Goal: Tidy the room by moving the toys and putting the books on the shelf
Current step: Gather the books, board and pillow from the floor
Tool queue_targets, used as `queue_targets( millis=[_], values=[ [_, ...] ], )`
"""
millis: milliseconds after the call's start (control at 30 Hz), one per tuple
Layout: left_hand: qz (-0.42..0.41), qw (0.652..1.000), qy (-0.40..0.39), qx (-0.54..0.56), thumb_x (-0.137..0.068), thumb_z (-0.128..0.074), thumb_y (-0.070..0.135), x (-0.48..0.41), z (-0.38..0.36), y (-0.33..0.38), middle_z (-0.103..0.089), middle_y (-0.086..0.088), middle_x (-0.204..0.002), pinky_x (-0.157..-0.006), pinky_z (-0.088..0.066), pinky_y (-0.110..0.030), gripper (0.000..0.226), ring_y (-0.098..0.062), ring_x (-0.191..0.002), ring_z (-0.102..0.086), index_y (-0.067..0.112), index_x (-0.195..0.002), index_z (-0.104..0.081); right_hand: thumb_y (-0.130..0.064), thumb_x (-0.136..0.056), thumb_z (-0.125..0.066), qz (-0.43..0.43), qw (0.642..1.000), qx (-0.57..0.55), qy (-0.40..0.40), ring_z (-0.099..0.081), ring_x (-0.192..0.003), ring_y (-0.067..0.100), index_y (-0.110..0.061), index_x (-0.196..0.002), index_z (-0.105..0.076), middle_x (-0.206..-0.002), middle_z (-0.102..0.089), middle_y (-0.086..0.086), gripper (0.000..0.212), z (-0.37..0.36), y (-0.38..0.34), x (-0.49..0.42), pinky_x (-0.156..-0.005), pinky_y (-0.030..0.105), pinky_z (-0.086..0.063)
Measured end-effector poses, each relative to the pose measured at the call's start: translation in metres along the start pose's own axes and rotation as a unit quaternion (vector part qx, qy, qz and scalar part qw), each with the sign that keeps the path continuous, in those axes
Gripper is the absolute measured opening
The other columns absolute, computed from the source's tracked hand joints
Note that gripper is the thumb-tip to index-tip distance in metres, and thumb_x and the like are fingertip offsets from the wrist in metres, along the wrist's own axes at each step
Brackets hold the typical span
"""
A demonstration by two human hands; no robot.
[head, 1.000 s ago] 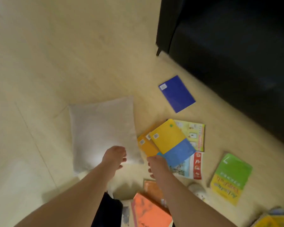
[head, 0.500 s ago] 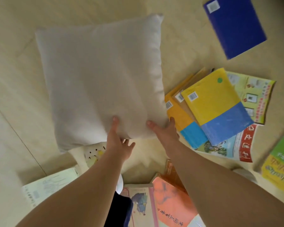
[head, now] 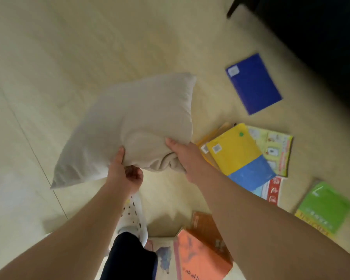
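Observation:
A pale grey pillow [head: 133,122] is lifted off the floor, tilted, gripped along its near edge by both hands. My left hand [head: 123,170] pinches the edge from below and my right hand [head: 182,154] bunches the fabric at the near right corner. Books lie scattered on the floor to the right: a dark blue one [head: 253,83], a yellow-and-blue one [head: 238,156] on top of a small pile, a green one [head: 323,207] and an orange one [head: 200,255] near my feet.
A black sofa [head: 315,37] fills the upper right corner, one leg visible. My white perforated shoe [head: 132,217] and dark trouser leg stand below the pillow. Pale wood floor [head: 69,47] stretches to the left and far side.
Both hands reached the pillow's near edge, closed on it and raised it off the floor; the view has pulled back as the pillow rose.

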State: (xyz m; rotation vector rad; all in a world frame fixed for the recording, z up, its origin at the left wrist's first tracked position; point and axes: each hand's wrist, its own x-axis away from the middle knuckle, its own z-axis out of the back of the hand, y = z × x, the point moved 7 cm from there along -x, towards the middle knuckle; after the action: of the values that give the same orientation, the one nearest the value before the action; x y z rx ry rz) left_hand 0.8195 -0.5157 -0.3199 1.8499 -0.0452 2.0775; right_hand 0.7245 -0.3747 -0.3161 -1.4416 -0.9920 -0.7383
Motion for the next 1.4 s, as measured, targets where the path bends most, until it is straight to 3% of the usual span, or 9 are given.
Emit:
queue_targets(
  millis=[167, 233, 367, 500, 600, 900, 1000, 1133, 1400],
  values=[
    [0.0, 0.997, -0.069, 0.028, -0.087, -0.064, 0.016, 0.105, -0.029, 0.016, -0.045, 0.001, -0.049, -0.037, -0.039, -0.011, 0.025, -0.005, -0.037, -0.042, 0.01, -0.07, -0.047, -0.015, -0.087, -0.062, 0.035, 0.996, -0.079, -0.014, -0.062, -0.102, 0.027, -0.001, -0.124, -0.055, -0.121, -0.063, 0.016, 0.04, 0.005, -0.08, 0.093, -0.087, 0.035, -0.049],
    [-0.008, 0.995, -0.1, 0.007, -0.091, -0.056, 0.01, 0.148, -0.041, 0.017, -0.045, 0.0, -0.054, -0.035, -0.04, -0.01, 0.023, -0.006, -0.03, -0.043, 0.009, -0.071, -0.047, -0.015, -0.089, -0.06, 0.041, 0.993, -0.11, -0.005, -0.062, -0.096, 0.026, -0.002, -0.12, -0.058, -0.114, -0.065, 0.016, 0.034, 0.019, -0.103, 0.137, -0.082, 0.034, -0.05],
    [-0.023, 0.986, -0.159, -0.055, -0.095, -0.045, 0.003, 0.23, -0.082, -0.001, -0.037, -0.002, -0.064, -0.035, -0.042, -0.012, 0.026, -0.008, -0.052, -0.037, 0.007, -0.069, -0.044, -0.021, -0.088, -0.062, 0.024, 0.983, -0.182, 0.028, -0.059, -0.07, 0.016, -0.017, -0.091, -0.059, -0.083, -0.065, 0.004, 0.006, 0.065, -0.144, 0.214, -0.057, 0.026, -0.047],
    [-0.046, 0.965, -0.224, -0.126, -0.095, -0.035, -0.005, 0.307, -0.131, -0.047, -0.034, -0.002, -0.039, -0.033, -0.04, -0.011, 0.036, -0.008, -0.024, -0.036, 0.009, -0.061, -0.034, -0.022, -0.085, -0.067, 0.018, 0.955, -0.284, 0.083, -0.055, -0.062, 0.018, -0.014, -0.092, -0.057, -0.084, -0.062, 0.009, 0.014, 0.138, -0.168, 0.278, -0.043, 0.021, -0.048],
    [-0.064, 0.946, -0.255, -0.188, -0.096, -0.035, -0.003, 0.357, -0.157, -0.087, -0.031, 0.0, -0.03, -0.033, -0.04, -0.011, 0.038, -0.007, -0.019, -0.034, 0.009, -0.06, -0.032, -0.024, -0.084, -0.068, 0.03, 0.933, -0.343, 0.106, -0.058, -0.073, 0.019, -0.015, -0.099, -0.057, -0.099, -0.063, 0.011, 0.021, 0.191, -0.172, 0.317, -0.042, 0.022, -0.05],
    [-0.124, 0.894, -0.296, -0.312, -0.098, -0.035, 0.003, 0.494, -0.213, -0.236, -0.037, 0.002, -0.023, -0.03, -0.043, -0.018, 0.04, -0.005, -0.02, -0.044, 0.007, -0.059, -0.035, -0.021, -0.084, -0.067, 0.098, 0.903, -0.401, 0.121, -0.057, -0.072, 0.02, -0.013, -0.09, -0.055, -0.088, -0.061, 0.01, 0.016, 0.362, -0.194, 0.419, -0.048, 0.028, -0.049],
    [-0.132, 0.883, -0.312, -0.325, -0.097, -0.035, 0.002, 0.547, -0.232, -0.292, -0.039, 0.002, -0.024, -0.042, -0.05, -0.019, 0.038, -0.01, -0.035, -0.053, 0.006, -0.06, -0.037, -0.023, -0.084, -0.067, 0.127, 0.898, -0.403, 0.122, -0.057, -0.07, 0.02, -0.013, -0.089, -0.056, -0.089, -0.062, 0.009, 0.016, 0.426, -0.206, 0.457, -0.042, 0.023, -0.048],
    [-0.131, 0.868, -0.342, -0.336, -0.096, -0.039, 0.001, 0.61, -0.262, -0.35, -0.051, -0.006, -0.051, -0.088, -0.047, -0.032, 0.031, -0.013, -0.06, -0.048, 0.003, -0.066, -0.043, -0.027, -0.085, -0.066, 0.162, 0.886, -0.412, 0.139, -0.057, -0.067, 0.021, -0.012, -0.089, -0.055, -0.089, -0.062, 0.011, 0.019, 0.494, -0.226, 0.501, -0.046, 0.027, -0.046],
    [-0.135, 0.83, -0.406, -0.358, -0.094, -0.047, 0.001, 0.691, -0.352, -0.432, -0.052, -0.008, -0.07, -0.082, -0.051, -0.033, 0.022, -0.015, -0.063, -0.054, 0.003, -0.072, -0.049, -0.027, -0.086, -0.064, 0.229, 0.854, -0.438, 0.159, -0.06, -0.077, 0.02, -0.012, -0.115, -0.049, -0.102, -0.061, 0.012, 0.035, 0.607, -0.287, 0.535, -0.048, 0.025, -0.048]
  ],
)
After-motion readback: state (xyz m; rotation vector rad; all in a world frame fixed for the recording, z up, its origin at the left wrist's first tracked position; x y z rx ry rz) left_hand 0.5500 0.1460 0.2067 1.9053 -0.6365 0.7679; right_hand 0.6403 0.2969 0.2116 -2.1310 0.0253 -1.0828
